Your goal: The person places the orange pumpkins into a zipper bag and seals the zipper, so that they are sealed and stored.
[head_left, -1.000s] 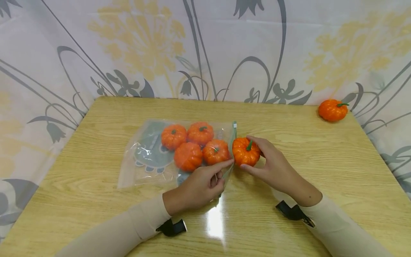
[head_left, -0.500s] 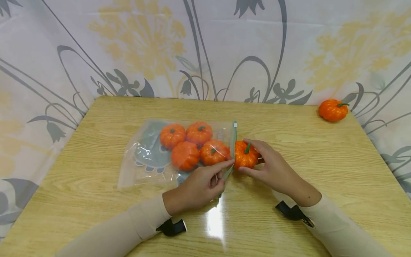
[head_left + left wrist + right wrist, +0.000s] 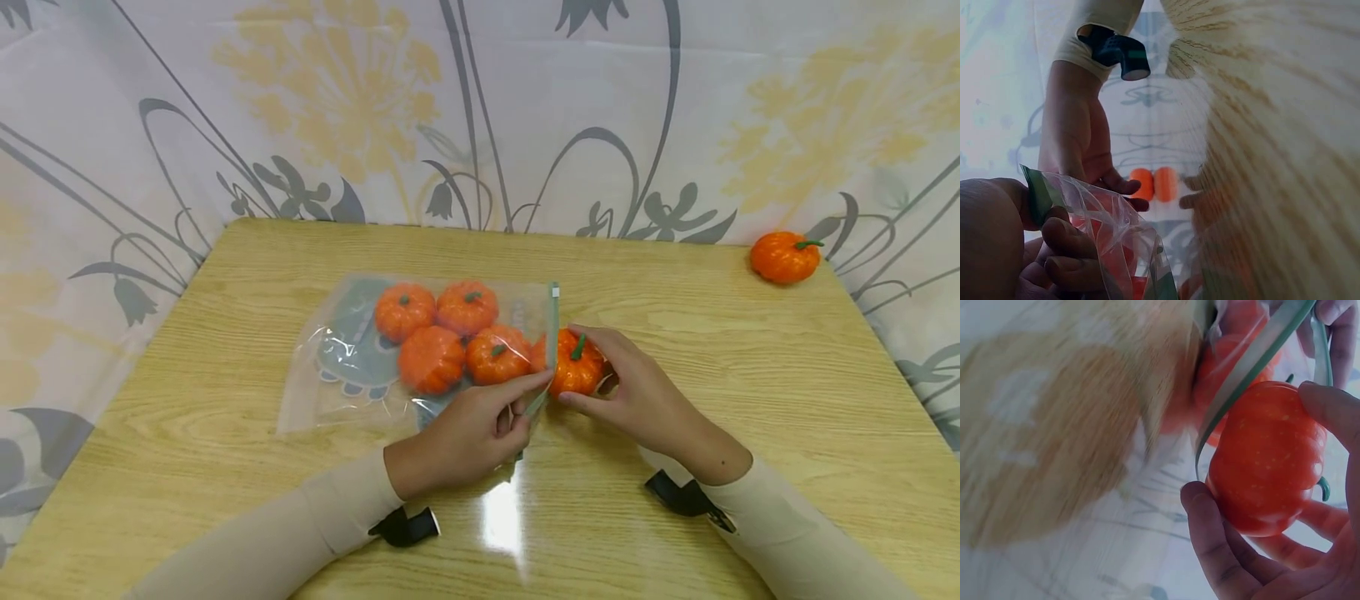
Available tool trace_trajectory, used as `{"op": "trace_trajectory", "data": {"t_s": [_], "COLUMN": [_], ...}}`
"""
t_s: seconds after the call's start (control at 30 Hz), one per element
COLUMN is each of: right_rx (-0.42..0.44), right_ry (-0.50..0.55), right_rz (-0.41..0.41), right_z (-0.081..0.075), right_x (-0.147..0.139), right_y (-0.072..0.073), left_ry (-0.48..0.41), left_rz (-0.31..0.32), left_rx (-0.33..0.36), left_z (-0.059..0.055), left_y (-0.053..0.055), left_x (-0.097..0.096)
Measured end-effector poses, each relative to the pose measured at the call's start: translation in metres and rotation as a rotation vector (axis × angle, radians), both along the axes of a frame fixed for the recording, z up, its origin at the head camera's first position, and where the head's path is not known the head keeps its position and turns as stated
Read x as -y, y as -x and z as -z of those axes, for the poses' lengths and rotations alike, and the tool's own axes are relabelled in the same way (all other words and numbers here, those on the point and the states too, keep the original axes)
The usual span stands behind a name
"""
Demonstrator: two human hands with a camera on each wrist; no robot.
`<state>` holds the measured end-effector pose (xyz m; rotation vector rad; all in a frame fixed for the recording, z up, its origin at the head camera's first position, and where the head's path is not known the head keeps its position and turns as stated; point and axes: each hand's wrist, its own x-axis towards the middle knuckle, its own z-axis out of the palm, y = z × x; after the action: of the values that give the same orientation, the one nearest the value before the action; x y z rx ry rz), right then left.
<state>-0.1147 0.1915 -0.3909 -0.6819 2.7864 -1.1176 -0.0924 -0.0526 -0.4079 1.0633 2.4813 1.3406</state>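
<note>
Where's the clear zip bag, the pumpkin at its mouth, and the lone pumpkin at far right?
Clear zip bag (image 3: 348, 337): head view, on its blue-green print.
Pumpkin at the mouth (image 3: 1266, 459): right wrist view, middle of its orange body.
Lone pumpkin (image 3: 782, 259): head view, middle of its body.

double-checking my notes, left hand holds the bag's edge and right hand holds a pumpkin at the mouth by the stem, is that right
Not by the stem: the head view shows the right hand gripping the pumpkin by its sides. The rest is right: the left hand holds the bag's edge.

Orange pumpkin (image 3: 574, 371) (green stem (image 3: 578, 347))
</note>
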Motion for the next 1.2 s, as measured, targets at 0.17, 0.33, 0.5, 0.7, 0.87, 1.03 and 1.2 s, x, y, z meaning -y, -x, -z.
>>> {"op": "trace_trajectory", "data": {"t_s": [0.17,0.33,0.5,0.7,0.87,1.03,1.2], "right_rx": [-0.016,-0.021,-0.014,-0.004,-0.014,-0.015,-0.020], "right_ry": [-0.002,-0.009,-0.012,0.003,0.008,-0.011,-0.030], "right_rz": [-0.010,-0.017,-0.025,-0.047,-0.065,-0.079,-0.094], "right_z": [0.0006,0.0015,0.0025,0.0047,0.0057,0.0079,0.0100], "right_x": [0.0016,0.0029,0.0036,0.0045,0.0051,0.0046,0.0045], "right_y": [-0.0005,-0.0003,-0.0004,-0.0008,-0.0010,-0.0020,-0.0028], "left_ry": [0.001,-0.005,-0.010,-0.018,-0.034,-0.034,-0.041], "left_rz": [0.002,-0.002,0.001,0.006,0.011,0.016,0.024], "left_rx": [0.000,-0.005,0.004,0.000,-0.013,-0.007,0.003], "left_z": [0.0001,-0.0008,-0.0015,-0.0012,-0.0013,-0.0011,-0.0010], "left_y": [0.0005,0.0002,0.0004,0.0011,0.0012,0.0002,-0.0011], "left_x": [0.0004,0.0011,0.0015,0.0012,0.0005,0.0000,-0.0007]}}
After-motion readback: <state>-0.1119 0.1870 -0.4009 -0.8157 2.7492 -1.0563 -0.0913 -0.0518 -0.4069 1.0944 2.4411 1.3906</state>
